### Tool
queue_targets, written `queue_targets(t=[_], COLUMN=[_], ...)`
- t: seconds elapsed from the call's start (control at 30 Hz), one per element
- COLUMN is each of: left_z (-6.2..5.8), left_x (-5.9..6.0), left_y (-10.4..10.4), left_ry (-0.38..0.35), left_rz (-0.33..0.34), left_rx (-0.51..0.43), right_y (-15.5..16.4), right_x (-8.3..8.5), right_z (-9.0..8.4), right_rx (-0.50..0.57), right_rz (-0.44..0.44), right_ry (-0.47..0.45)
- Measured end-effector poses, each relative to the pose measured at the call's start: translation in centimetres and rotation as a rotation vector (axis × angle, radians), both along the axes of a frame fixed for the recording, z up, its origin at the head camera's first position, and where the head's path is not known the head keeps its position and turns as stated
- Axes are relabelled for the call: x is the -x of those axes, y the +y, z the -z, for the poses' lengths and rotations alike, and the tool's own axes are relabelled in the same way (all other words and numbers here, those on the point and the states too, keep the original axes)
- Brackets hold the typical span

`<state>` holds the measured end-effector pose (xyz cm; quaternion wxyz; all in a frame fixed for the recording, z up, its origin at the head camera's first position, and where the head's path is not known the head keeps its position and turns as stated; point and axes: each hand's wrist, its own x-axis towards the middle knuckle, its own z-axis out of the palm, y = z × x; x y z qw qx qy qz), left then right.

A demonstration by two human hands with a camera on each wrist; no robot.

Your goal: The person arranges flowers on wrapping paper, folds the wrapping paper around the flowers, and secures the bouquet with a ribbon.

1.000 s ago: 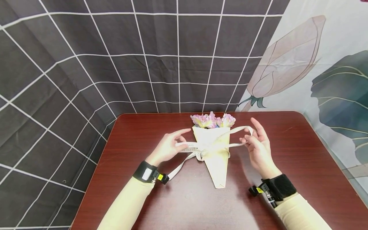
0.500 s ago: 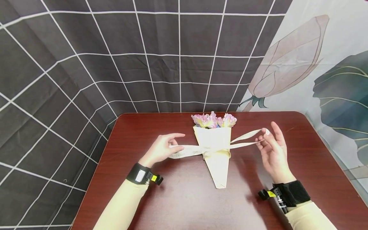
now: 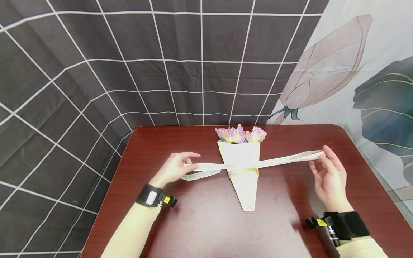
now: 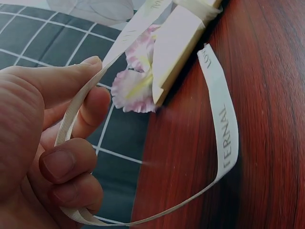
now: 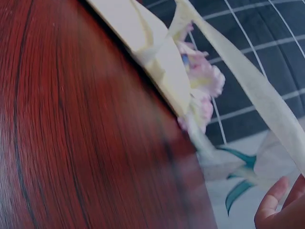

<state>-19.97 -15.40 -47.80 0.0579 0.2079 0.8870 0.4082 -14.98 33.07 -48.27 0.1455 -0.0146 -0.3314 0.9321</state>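
A cream paper cone (image 3: pixel 243 172) with pink flowers (image 3: pixel 240 134) lies on the dark red table (image 3: pixel 206 222), point toward me. A cream printed ribbon (image 3: pixel 284 160) crosses the cone's middle. My left hand (image 3: pixel 175 167) pinches the ribbon's left part, which loops round the fingers (image 4: pixel 71 162) in the left wrist view; the ribbon (image 4: pixel 221 129) trails on the table there. My right hand (image 3: pixel 329 175) holds the ribbon's right end taut, out to the right. In the right wrist view the ribbon (image 5: pixel 248 81) runs from the cone (image 5: pixel 152 57) past the flowers (image 5: pixel 205 81).
A dark grid-patterned curtain (image 3: pixel 129 64) hangs behind and left of the table. A pale floral-print cloth (image 3: pixel 355 79) hangs at the right. Black wrist bands sit on both cream sleeves.
Both hands moved apart, pulling the ribbon taut. The right loop has drawn out into a straight strand, and the left hand shifted left.
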Motion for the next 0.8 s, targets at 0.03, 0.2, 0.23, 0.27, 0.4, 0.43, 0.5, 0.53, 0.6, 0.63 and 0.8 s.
queue_targets(t=[0.03, 0.2, 0.23, 0.27, 0.4, 0.43, 0.5, 0.53, 0.6, 0.63, 0.8], left_z=[0.0, 0.0, 0.0, 0.0, -0.1, -0.1, -0.1, 0.0, 0.1, 0.1, 0.5], left_x=[0.0, 0.1, 0.1, 0.1, 0.2, 0.2, 0.1, 0.1, 0.1, 0.1, 0.0], left_y=[-0.1, -0.9, -1.1, -1.2, -1.7, -1.8, -2.0, -2.1, -2.4, -2.5, -3.3], left_ry=[-0.001, -0.015, -0.017, -0.020, -0.023, -0.026, -0.030, -0.032, -0.034, -0.034, -0.031], left_rz=[-0.005, -0.018, -0.018, -0.020, -0.030, -0.032, -0.037, -0.040, -0.047, -0.049, -0.061], left_rx=[0.006, 0.025, 0.024, 0.028, 0.054, 0.060, 0.080, 0.091, 0.117, 0.125, 0.162], right_y=[0.4, 2.2, 2.6, 2.9, 3.9, 4.1, 4.4, 4.4, 4.4, 4.4, 4.7], right_x=[-0.1, -0.8, -0.9, -1.0, -1.2, -1.3, -1.4, -1.5, -1.7, -1.8, -1.9], right_z=[-0.1, -0.6, -0.7, -0.7, -1.0, -1.0, -0.9, -0.9, -0.7, -0.6, -0.2], right_rx=[0.016, 0.049, 0.051, 0.050, 0.003, -0.016, -0.072, -0.105, -0.148, -0.165, -0.160], right_rz=[0.004, 0.031, 0.044, 0.056, 0.130, 0.148, 0.188, 0.205, 0.233, 0.244, 0.311], right_ry=[-0.003, -0.028, -0.038, -0.046, -0.097, -0.118, -0.180, -0.219, -0.317, -0.372, -0.544])
